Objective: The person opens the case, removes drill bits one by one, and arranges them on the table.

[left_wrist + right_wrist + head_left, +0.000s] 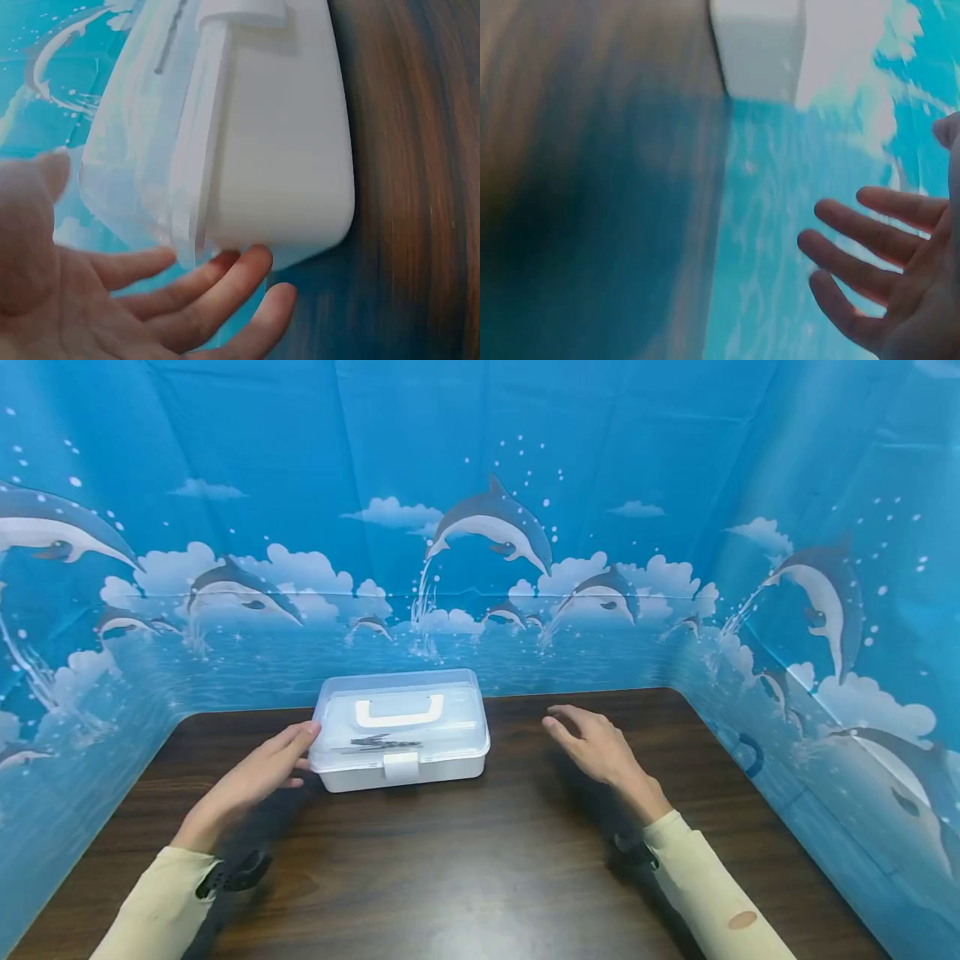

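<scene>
A white plastic storage box (442,770) with a clear lid, a white carry handle (399,712) and a front latch (401,766) stands at the back of the table. Through the lid some thin dark metal pieces (382,742) show, too small to tell their kind. My left hand (262,768) is at the box's left end, fingers extended; in the left wrist view its fingertips (259,259) reach the end wall, though contact is hard to tell. To the right of the box, apart from it, my right hand (596,746) hovers with loosely spread fingers and holds nothing.
The dark wood table (465,877) spreads out in front of the box. A blue dolphin-print curtain (480,568) encloses the back and both sides, close behind the box. Each wrist wears a dark band.
</scene>
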Tool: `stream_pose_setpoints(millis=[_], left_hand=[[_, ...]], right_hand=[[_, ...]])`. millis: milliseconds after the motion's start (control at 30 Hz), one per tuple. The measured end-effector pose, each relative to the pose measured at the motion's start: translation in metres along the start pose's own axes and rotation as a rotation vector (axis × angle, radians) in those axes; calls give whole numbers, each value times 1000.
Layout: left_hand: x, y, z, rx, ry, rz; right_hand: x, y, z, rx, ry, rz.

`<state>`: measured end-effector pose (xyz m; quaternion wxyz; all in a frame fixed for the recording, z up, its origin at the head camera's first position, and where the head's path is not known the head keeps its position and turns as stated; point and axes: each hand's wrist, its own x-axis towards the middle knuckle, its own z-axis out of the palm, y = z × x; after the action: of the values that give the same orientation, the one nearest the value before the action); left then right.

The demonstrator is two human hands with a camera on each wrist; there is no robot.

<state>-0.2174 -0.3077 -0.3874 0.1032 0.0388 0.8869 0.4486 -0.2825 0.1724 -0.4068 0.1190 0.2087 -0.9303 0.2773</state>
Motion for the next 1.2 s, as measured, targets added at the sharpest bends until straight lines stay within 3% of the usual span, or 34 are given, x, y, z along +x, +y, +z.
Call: stream_pose_setpoints(millis=[133, 233, 333, 467, 667, 867, 1033, 1200], left_hand=[[2, 3, 1, -177, 4, -77], [3, 3, 1, -297, 13, -127], [3, 2, 1, -429, 16, -167], [5, 1, 1, -536, 37, -190], [7, 0, -1, -590, 66, -203], [6, -4, 1, -634, 74, -219], [8, -4, 2, -644, 75, -206], [10, -6, 1, -653, 81, -202]], right_hand=[[-3, -25, 20, -30, 29, -50], [-8, -46, 35, 40, -13, -48], [-11, -67, 50, 189, -141, -36], [-8, -88, 69, 475, -352, 10], [1, -115, 96, 854, -545, 198], [7, -130, 119, 1203, -678, 386], [13, -132, 132, 1391, -723, 459], [16, -137, 141, 1516, -665, 504]])
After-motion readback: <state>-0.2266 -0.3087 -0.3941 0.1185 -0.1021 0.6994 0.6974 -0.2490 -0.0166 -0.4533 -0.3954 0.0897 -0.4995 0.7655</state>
